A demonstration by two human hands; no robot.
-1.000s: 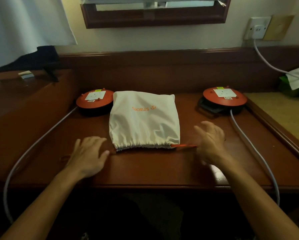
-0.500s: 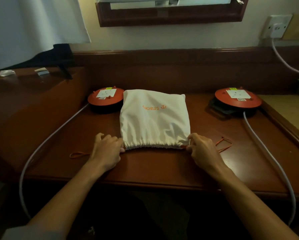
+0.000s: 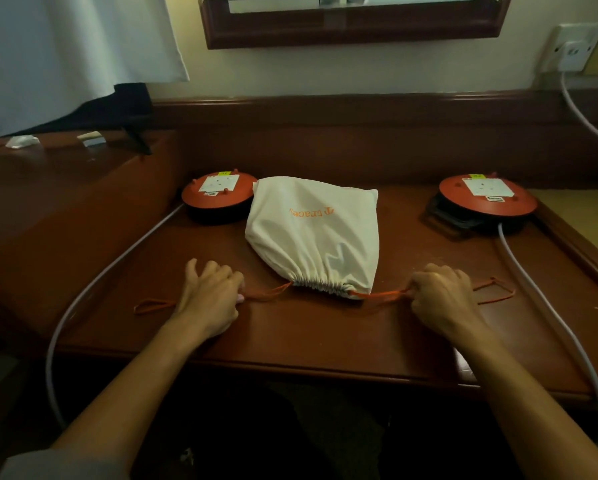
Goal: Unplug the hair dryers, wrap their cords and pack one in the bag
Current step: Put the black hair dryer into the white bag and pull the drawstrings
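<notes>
Two bare forearms, reaching in from the bottom edge, each ending in a bare hand: left hand (image 3: 211, 296), right hand (image 3: 442, 298). No rings, watch or bands visible on fingers or wrists. A grey sleeve (image 3: 62, 464) edge at the lower left corner, by the left upper arm.

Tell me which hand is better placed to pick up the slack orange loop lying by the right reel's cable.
Right. The right hand already grips the drawstring, whose loop lies just beyond it; the left hand is across the bag.
</notes>
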